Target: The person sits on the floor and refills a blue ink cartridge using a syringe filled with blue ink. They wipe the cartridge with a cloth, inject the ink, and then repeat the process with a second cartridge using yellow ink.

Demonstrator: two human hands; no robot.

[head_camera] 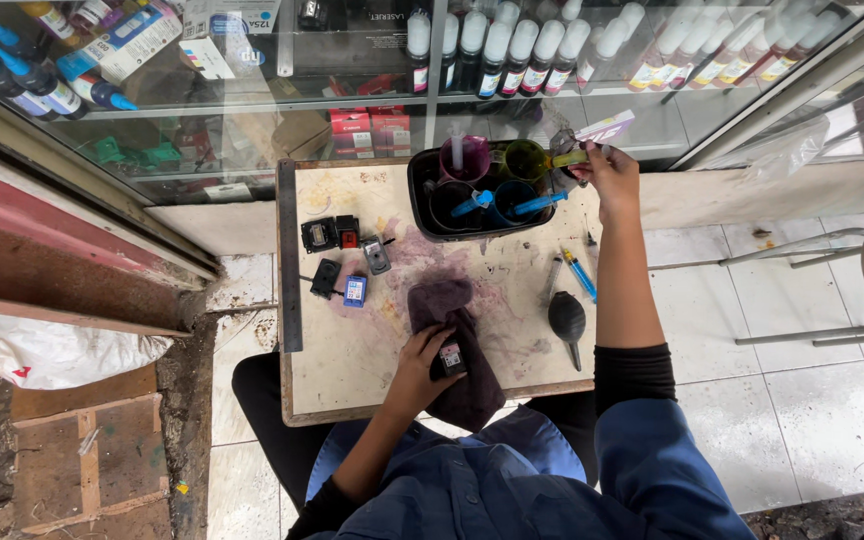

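Gripped in the left hand (420,362) is a small black ink cartridge (451,357), the fingers being closed round it and the cartridge being pressed onto a dark purple-stained cloth (452,345) near the front edge of the small work table (352,370). A syringe (574,157) with yellowish contents is pinched in the right hand (612,170), which is extended to the far right corner of the table, just beside a black tray (420,205) holding four ink cups; two blue syringes are seen resting in the front cups. Four further cartridges (344,260) are laid out to the left of the cloth, apart from it. A blue syringe (580,274) and a black rubber bulb blower (567,318) are noted on the table to the right of the cloth, close under the extended forearm. Purple staining is observed across the table surface. Several risks are judged to be present: the loose tools could be swept off the edge by the forearm on its return; the tray of open cups could be knocked by the right hand, causing a spill; ink could be dripped from the syringe tip across the table and onto the other cartridges; and colours could be cross-contaminated if the syringe is dipped in the wrong cup. Whether the syringe needle is capped cannot be told.
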